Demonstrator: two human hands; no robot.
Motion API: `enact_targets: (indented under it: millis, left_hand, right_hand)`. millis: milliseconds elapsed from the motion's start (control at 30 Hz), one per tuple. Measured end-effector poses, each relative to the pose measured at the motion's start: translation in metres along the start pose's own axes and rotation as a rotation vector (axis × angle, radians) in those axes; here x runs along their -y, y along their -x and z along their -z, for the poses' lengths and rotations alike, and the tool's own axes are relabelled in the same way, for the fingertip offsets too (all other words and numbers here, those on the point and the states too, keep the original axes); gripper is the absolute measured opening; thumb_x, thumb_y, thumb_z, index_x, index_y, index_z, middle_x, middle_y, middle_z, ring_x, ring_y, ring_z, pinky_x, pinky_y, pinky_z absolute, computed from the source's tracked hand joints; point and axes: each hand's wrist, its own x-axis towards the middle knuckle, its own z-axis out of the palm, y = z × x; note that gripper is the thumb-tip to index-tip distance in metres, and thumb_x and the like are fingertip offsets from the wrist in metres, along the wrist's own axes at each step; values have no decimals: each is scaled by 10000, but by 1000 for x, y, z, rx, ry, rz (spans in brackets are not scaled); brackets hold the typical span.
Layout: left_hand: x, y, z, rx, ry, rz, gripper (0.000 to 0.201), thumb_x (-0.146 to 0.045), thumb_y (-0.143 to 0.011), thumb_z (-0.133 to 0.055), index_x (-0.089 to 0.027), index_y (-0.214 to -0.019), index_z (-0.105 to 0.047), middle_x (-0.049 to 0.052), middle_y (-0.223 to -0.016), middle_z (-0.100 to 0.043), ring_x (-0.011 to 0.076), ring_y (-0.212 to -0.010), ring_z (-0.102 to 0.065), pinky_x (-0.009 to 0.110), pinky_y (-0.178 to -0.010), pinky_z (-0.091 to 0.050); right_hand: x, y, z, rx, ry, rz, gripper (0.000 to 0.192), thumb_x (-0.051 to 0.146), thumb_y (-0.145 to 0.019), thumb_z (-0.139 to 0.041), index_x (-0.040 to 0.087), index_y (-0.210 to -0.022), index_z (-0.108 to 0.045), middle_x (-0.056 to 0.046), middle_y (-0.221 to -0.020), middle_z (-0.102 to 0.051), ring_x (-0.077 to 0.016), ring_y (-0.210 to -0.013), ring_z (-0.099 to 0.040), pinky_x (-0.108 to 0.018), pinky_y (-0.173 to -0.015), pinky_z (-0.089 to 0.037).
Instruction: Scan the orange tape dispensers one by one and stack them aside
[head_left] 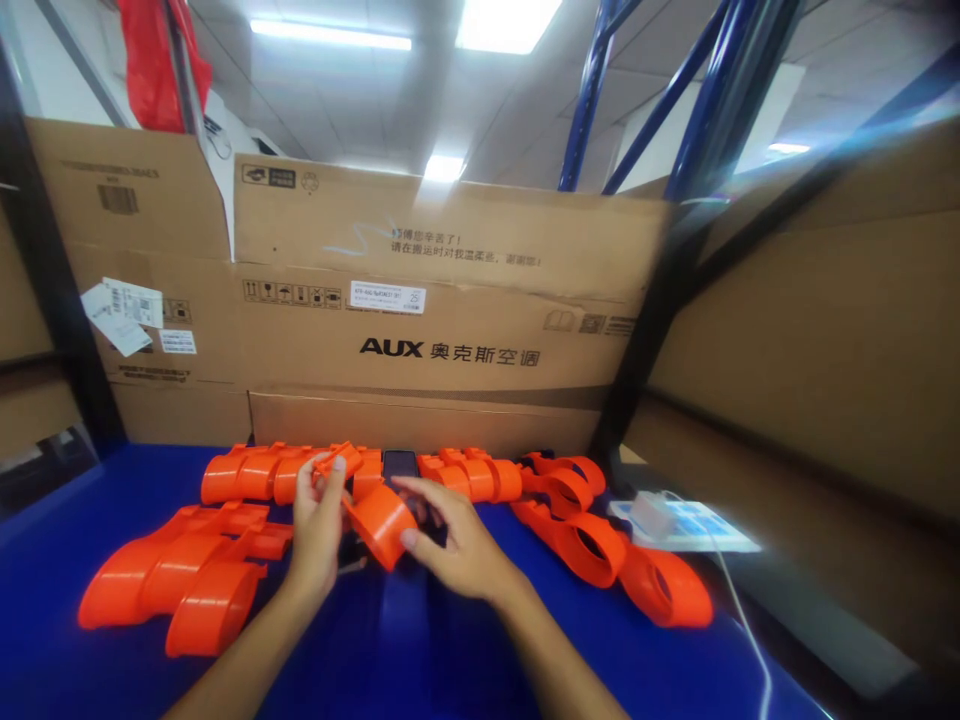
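Both my hands hold one orange plastic part [379,520] just above the blue table [420,650]. My left hand [319,520] pinches its thin upper end near the back row. My right hand [450,545] grips the rounded tube end from the right. Several more orange parts lie around: a pile at the left [180,575], a row along the back [262,472] and a group at the right [600,545]. A dark phone [400,464] stands behind my hands, in the middle of the back row.
Large cardboard boxes [450,330] printed AUX wall off the back, with more cardboard at the right [825,350]. A white charger [651,515] with a cable lies on a light sheet at the right table edge. Blue rack beams rise behind.
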Motion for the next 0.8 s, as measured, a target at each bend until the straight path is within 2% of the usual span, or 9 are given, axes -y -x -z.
enact_targets:
  millis: [67, 133, 267, 433, 533, 633, 700, 800]
  left_hand:
    - [3, 0, -1, -54, -25, -91, 421, -476, -757, -755, -262, -1048, -538, -76, -655, -586, 108, -517, -556, 200, -497, -419]
    - [5, 0, -2, -63, -58, -111, 450, -471, -746, -768, -264, -1062, -524, -81, -664, -574, 95, -482, -537, 193, -464, -414]
    - [6, 5, -2, 23, -63, 28, 517, -532, -734, -759, -268, -1085, -486, -110, -602, -530, 80, -355, -459, 191, -346, -354]
    - [4, 9, -3, 200, 4, 184, 531, -676, -766, -631, -204, -987, -526, 2, -710, -673, 154, -432, -609, 245, -383, -447]
    - [2, 8, -3, 251, -31, 185, 551, -675, -795, -588, -183, -1040, -553, 46, -773, -710, 156, -433, -615, 240, -373, -431]
    - [0, 7, -2, 211, -12, 161, 534, -654, -806, -588, -167, -1025, -577, 40, -734, -707, 119, -389, -559, 212, -358, -391]
    - [0, 6, -1, 194, 6, 151, 519, -642, -806, -597, -164, -1007, -586, 27, -704, -697, 104, -379, -531, 201, -356, -376]
    - [1, 6, -1, 206, -1, 142, 490, -628, -816, -596, -167, -981, -593, 9, -655, -676, 103, -380, -518, 196, -358, -367]
  right_hand:
    - [5, 3, -2, 16, 29, 38, 605, 377, -829, -693, 256, -1391, -504, -87, -1310, -627, -261, -1123, -613, -400, -967, -483]
    - [7, 5, -5, 4, 86, 65, 584, 329, -819, -676, 245, -1375, -517, -95, -1315, -626, -276, -1144, -609, -420, -983, -480]
    - [3, 7, -9, -117, 185, 82, 515, 251, -809, -620, 225, -1321, -572, -108, -1169, -694, -275, -1015, -665, -416, -900, -530]
    - [-7, 8, 9, -242, 234, 13, 429, 159, -823, -541, 243, -1231, -647, -81, -1150, -714, -254, -1037, -671, -397, -914, -527]
    - [-11, 13, 36, -372, 314, -97, 368, 195, -790, -586, 240, -1139, -694, -73, -1142, -727, -274, -1053, -667, -406, -932, -514]
    - [-11, 27, 68, -445, 501, -281, 323, 259, -795, -585, 239, -1090, -714, -70, -1096, -746, -288, -1010, -682, -399, -895, -512]
    - [-9, 39, 87, -403, 684, -484, 320, 306, -786, -600, 259, -1078, -723, -70, -1056, -756, -313, -933, -700, -393, -783, -517]
    - [-5, 56, 103, -213, 817, -688, 279, 411, -792, -623, 280, -1003, -750, -89, -887, -767, -330, -784, -713, -360, -610, -462]
